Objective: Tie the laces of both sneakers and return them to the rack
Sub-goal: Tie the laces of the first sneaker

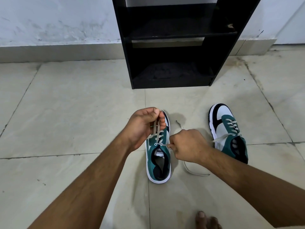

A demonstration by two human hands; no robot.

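Observation:
Two teal, white and navy sneakers stand on the tiled floor, toes pointing at the rack. Over the left sneaker (158, 169), my left hand (143, 125) pinches a loop of its grey lace (156, 129) above the toe. My right hand (188, 147) grips the other lace end beside the top eyelets, and that end trails onto the floor. The right sneaker (228, 131) sits apart to the right with its laces loose, one end lying across its side. The black rack (171, 42) stands behind them against the wall, its shelves holding nothing.
A bare foot (207, 220) shows at the bottom edge, right of centre. A white wall with a grey skirting (57, 52) runs behind the rack. Beige floor tiles (66, 113) spread to the left and right of the shoes.

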